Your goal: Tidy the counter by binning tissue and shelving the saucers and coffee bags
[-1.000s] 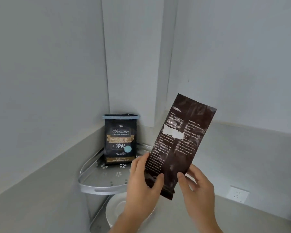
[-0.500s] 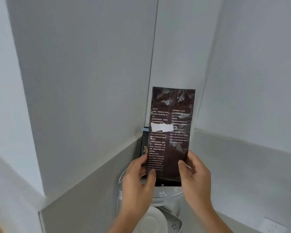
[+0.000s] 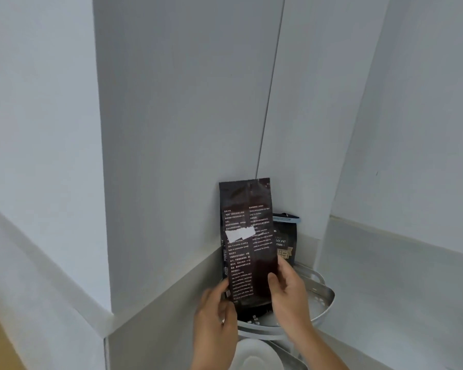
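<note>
Head view shows both hands, left hand (image 3: 215,320) and right hand (image 3: 289,293), pinching the tall coffee bag (image 3: 247,244) at its lower edges, upright over the corner shelf (image 3: 322,308) beside the second bag (image 3: 285,243). I'd lower it straight, seat its base flat against the wall, then let go.

A plain corner of a room, seen close up. Pale grey-white wall panels (image 3: 185,129) fill most of the view, with a thin dark vertical seam (image 3: 271,84) between two of them. Lower down runs a band of light grey backsplash (image 3: 385,284), angled into the corner. At far left a white ledge (image 3: 38,263) slopes downward. Soft, even light, without hard shadows.
</note>
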